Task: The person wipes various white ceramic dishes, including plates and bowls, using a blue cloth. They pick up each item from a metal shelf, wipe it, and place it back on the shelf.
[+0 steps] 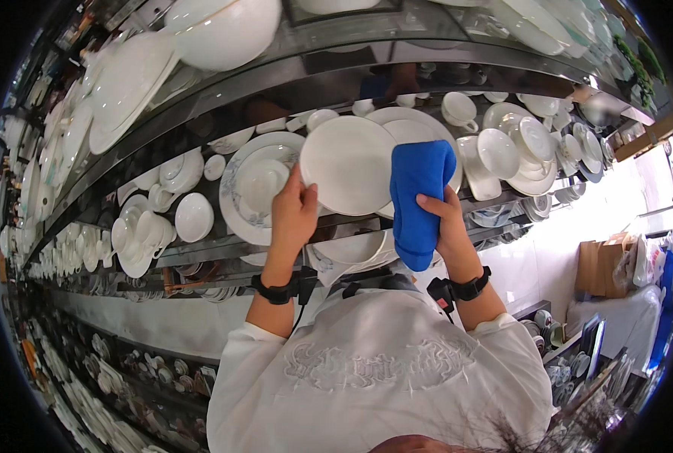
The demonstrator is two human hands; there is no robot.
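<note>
My left hand grips the left rim of a plain white plate, thumb on its face and fingers behind the edge. The plate is tilted toward me in front of the shelf. In my right hand is a folded blue cloth, its near end hanging down. The cloth overlaps the plate's right rim in the picture; whether they touch I cannot tell. Behind my left hand stands a white plate with a blue floral rim, a bowl in front of it. A larger white plate is partly hidden behind the cloth.
A dark glass shelf edge runs above the plates, with a large white bowl on top. Cups, saucers and bowls crowd both sides. White bowls sit lower down. Cardboard boxes stand at right.
</note>
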